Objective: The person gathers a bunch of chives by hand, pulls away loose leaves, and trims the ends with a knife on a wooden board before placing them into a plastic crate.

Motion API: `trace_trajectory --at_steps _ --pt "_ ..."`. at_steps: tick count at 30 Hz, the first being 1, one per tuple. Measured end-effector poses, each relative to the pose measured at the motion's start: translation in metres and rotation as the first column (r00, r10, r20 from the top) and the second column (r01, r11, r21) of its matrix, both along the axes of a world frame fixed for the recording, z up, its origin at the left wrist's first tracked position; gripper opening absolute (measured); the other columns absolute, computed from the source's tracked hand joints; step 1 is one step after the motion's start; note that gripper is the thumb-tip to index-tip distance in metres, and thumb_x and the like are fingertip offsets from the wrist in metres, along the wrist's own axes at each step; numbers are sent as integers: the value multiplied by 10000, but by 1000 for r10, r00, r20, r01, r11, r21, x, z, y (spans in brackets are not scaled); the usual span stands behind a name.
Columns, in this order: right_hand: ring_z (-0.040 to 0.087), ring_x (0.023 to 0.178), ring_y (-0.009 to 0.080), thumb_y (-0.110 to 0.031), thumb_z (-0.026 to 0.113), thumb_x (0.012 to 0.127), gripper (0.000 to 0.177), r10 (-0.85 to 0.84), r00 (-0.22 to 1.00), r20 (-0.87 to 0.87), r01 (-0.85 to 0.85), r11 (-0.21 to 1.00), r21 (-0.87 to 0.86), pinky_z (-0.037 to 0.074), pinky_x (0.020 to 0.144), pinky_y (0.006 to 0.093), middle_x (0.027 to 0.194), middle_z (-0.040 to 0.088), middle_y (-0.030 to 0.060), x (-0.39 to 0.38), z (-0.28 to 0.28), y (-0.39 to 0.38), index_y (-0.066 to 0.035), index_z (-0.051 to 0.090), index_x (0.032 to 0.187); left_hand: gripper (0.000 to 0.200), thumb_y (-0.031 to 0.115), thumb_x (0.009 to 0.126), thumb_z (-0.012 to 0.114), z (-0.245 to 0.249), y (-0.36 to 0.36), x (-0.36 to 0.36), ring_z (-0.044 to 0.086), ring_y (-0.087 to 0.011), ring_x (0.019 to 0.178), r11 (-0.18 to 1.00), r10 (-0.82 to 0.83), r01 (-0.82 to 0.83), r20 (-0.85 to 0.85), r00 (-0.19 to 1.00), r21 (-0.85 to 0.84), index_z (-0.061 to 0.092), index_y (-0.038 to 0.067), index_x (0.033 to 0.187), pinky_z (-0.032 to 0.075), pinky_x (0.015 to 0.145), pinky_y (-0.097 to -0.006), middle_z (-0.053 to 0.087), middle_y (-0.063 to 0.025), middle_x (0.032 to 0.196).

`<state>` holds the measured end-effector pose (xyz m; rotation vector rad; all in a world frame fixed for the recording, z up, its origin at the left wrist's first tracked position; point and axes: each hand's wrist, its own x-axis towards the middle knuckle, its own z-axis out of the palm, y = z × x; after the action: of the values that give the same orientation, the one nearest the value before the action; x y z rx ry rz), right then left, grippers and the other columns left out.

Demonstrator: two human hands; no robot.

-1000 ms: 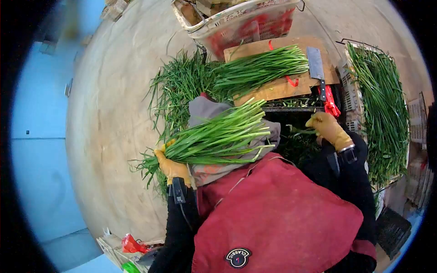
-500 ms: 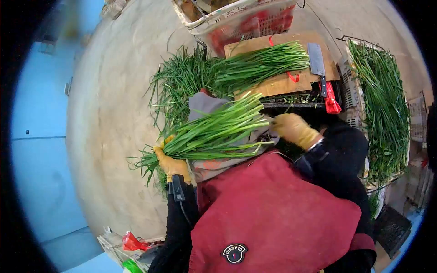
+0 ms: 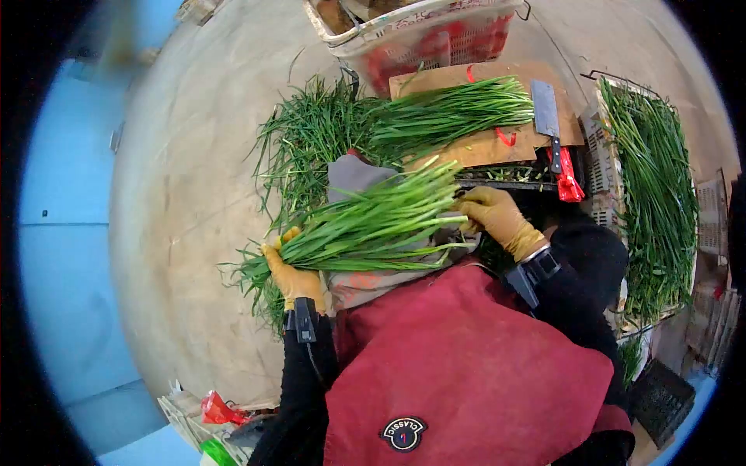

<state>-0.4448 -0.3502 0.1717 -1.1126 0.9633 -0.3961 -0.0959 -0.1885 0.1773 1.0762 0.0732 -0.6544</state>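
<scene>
- The bunch (image 3: 373, 229) of green stalks was held across the lap.
- The left hand (image 3: 294, 278) was closed tight round its leafy end.
- The right hand (image 3: 493, 217) was set, fingers curled, against the stem ends; a grip could not be told.
- A cleaver (image 3: 545, 116) was noted on the board (image 3: 474, 151), beside more greens (image 3: 443, 116).

Fig. A long bundle of green chive stalks (image 3: 373, 229) lies across the person's lap, on the dark red cloth apron (image 3: 466, 357). The yellow-gloved left hand (image 3: 294, 278) is at its left end and the yellow-gloved right hand (image 3: 493, 217) at its right end. Beyond it, a flat brown wooden board (image 3: 486, 147) bears a second sheaf of green chives (image 3: 451, 113), with a rectangular steel cleaver (image 3: 546, 116) to their right. A loose heap of green chives (image 3: 311, 144) lies on the floor left of the board. A pale lattice plastic crate (image 3: 597, 144) stands to the board's right.
</scene>
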Motion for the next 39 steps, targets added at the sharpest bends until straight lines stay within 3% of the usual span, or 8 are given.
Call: trace_trajectory --at_steps 5,9,13,16,23,28,34,39 --pt "638 839 181 -110 585 889 173 -185 981 63 195 937 -291 503 770 293 892 671 95 -26 -6 -17 20 665 970 387 480 937 551 30 -1 -7 600 -257 1025 994 -84 91 130 988 -55 615 99 957 496 935 -453 651 -98 1050" --pt "636 905 275 -257 613 900 286 -62 975 -213 -106 715 -691 491 811 344 944 664 150 -6 12 -18 -17 669 1045 388 481 928 562 32 -1 -5 599 -255 1034 986 -105 120 130 986 -115 619 99 956 499 934 -461 650 -101 1108" --pt "633 789 180 -291 589 929 331 103 995 1 -103 994 43 509 771 309 884 662 108 6 -3 -14 6 649 1063 368 466 931 562 41 1 -8 601 -257 1040 984 -99 130 228 969 -123 628 104 939 500 943 -484 654 -98 1117" --pt "633 807 170 -273 600 914 317 186 973 134 -194 979 55 508 782 306 914 681 114 3 2 -11 2 656 1061 354 456 930 567 41 3 -3 601 -261 1047 974 -101 141 221 970 -175 633 109 919 503 944 -499 661 -94 1099" --pt "653 915 278 -435 627 820 451 165 893 -418 -380 776 -504 495 812 362 938 683 180 30 11 -11 -33 705 1008 339 447 932 570 44 6 -4 607 -268 1013 958 -146 194 221 964 -212 591 118 855 490 945 -520 660 -88 1016" --pt "653 809 350 -422 630 774 380 -103 951 -293 29 969 -245 508 749 381 844 687 154 57 -42 9 -73 731 885 325 443 929 586 53 7 -5 614 -239 1000 864 -353 426 279 893 -269 599 142 807 490 934 -429 673 -67 1027" --pt "623 894 397 -283 574 807 269 -71 680 -730 -387 811 -439 506 792 459 902 664 204 -22 -68 -23 -44 694 839 334 426 940 567 42 10 5 616 -265 987 882 -291 358 245 925 -307 558 120 807 491 931 -463 655 -92 988" --pt "649 906 177 -308 636 890 462 21 994 108 -39 985 166 525 758 325 1085 663 66 -29 -40 -25 -70 563 1279 325 440 936 573 6 12 16 607 -254 1027 909 -268 303 156 951 -287 607 128 852 483 948 -447 661 -82 1074"
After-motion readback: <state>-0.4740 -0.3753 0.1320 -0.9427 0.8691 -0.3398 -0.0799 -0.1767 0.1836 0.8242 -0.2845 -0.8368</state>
